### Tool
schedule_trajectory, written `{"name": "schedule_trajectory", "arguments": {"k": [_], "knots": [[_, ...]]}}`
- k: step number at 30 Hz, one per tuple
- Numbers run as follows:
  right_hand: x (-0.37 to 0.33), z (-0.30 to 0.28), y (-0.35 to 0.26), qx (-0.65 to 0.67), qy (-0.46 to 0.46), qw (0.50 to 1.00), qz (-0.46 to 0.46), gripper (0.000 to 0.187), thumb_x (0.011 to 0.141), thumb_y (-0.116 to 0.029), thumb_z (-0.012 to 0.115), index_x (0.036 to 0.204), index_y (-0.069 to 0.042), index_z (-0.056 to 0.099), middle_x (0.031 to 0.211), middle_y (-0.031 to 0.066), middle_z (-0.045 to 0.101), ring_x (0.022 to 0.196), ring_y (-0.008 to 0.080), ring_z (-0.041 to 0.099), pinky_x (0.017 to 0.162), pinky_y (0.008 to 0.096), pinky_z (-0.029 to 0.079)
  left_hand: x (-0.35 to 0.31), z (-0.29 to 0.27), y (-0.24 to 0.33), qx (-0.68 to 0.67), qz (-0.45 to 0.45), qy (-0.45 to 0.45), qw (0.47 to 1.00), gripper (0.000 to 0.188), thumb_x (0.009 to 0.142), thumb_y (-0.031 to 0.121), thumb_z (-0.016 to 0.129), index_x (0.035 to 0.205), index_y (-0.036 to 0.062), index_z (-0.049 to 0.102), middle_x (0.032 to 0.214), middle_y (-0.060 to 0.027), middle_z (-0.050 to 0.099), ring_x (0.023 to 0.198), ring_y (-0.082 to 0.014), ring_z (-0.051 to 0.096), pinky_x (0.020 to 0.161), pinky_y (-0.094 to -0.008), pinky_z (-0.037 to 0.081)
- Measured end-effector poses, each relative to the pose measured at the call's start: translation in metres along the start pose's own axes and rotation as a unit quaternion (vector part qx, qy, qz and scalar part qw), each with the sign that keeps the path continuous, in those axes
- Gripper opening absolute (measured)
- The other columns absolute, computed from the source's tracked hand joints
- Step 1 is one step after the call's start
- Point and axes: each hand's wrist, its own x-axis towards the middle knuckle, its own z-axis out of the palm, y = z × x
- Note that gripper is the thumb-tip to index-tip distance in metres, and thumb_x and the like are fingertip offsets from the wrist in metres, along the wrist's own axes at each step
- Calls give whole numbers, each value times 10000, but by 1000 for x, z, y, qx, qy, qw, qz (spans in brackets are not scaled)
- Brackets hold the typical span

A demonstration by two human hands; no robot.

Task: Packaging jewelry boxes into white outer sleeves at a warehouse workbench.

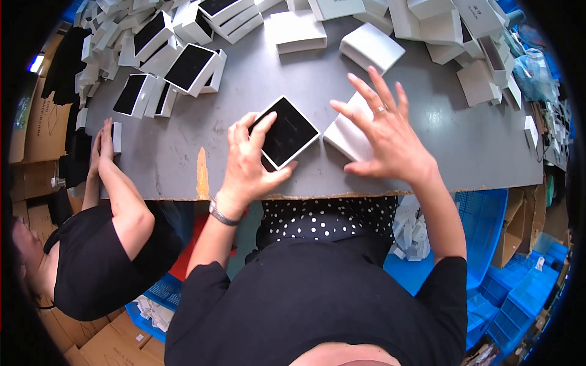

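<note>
My left hand [243, 165] is closed on a small white box base [290, 130] with a black insert facing up. Its fingers lie along the left edge, and the thumb is at the near side. To the right, a white box lid [343, 138] lies with its plain face up, partly covered by my right hand [390, 137]. The fingers of that hand are spread over the lid, with a ring on one of them. Whether the fingertips touch the lid is hard to see. The base and the lid lie close to each other near the table's front edge.
White box bases with black inserts [190, 68] are heaped at the far left. Plain white lids [372, 47] lie at the back and far right. A co-worker [97, 256] sits at the left with hands on the grey table [427, 104]. Blue crates [488, 213] stand at the lower right.
</note>
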Motion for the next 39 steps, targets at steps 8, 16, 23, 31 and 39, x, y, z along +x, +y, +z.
{"name": "schedule_trajectory", "arguments": {"k": [8,16,23,31,39], "knots": [[-38,-3,37,388,-71,919,-15,721,715,-341,726,1376,-71,622,1468,192,541,1290,343,560,1108,438,434,-10,4,0,-31,-9,0,999,965,609,241,876,1469,58,479,1357,-202,496,1255,-389,458,1088,-491,390],[-66,-4,93,271,113,924,245,749,815,-484,725,1434,-92,570,1435,190,570,1295,319,564,1096,436,439,7,22,9,-55,15,-36,998,997,619,215,847,1500,23,422,1357,-229,490,1268,-390,467,1107,-472,386],[-65,12,9,124,61,990,41,932,566,-200,860,1447,-212,559,1551,168,409,1371,416,437,1157,517,360,26,37,31,-59,-3,-4,998,1031,617,206,795,1515,-47,357,1366,-249,468,1277,-410,450,1124,-477,367],[-58,12,7,131,85,988,-10,865,565,-149,853,1383,-133,572,1516,136,469,1376,378,452,1141,510,374,19,28,32,-106,61,-49,991,969,573,120,777,1470,17,424,1398,-216,444,1323,-402,422,1143,-477,359],[-53,10,10,186,11,976,-109,879,499,-130,804,1351,-182,596,1508,99,490,1375,365,463,1119,530,403,29,21,24,-228,65,-215,947,983,578,126,756,1487,22,395,1448,-233,389,1403,-426,360,1186,-475,333]]}}
